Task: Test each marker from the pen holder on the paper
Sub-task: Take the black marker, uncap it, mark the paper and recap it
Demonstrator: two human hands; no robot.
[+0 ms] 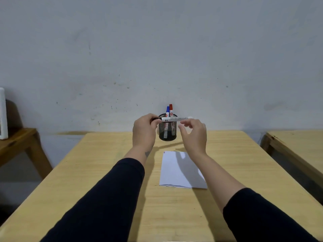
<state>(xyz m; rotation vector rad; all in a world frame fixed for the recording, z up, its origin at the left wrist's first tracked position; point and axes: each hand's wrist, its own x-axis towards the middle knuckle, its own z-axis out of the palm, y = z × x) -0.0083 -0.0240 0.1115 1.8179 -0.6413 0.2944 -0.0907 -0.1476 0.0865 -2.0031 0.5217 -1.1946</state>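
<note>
A black mesh pen holder (pixel 167 132) stands at the table's far middle, holding a blue-capped marker (pixel 167 110) and a red-capped marker (pixel 171 109). My left hand (pixel 144 130) pinches the black-capped end of a white marker (pixel 174 118), held level in the air in front of the holder. My right hand (pixel 194 133) hovers just under the marker's right part, fingers spread, not gripping it. A white sheet of paper (pixel 180 170) lies on the table below, with small marks at its far left corner.
The light wooden table (pixel 104 180) runs from the wall to me. A second wooden table (pixel 297 145) stands to the right. At left, a wooden stand (pixel 15 142) carries a white framed object (pixel 3 114).
</note>
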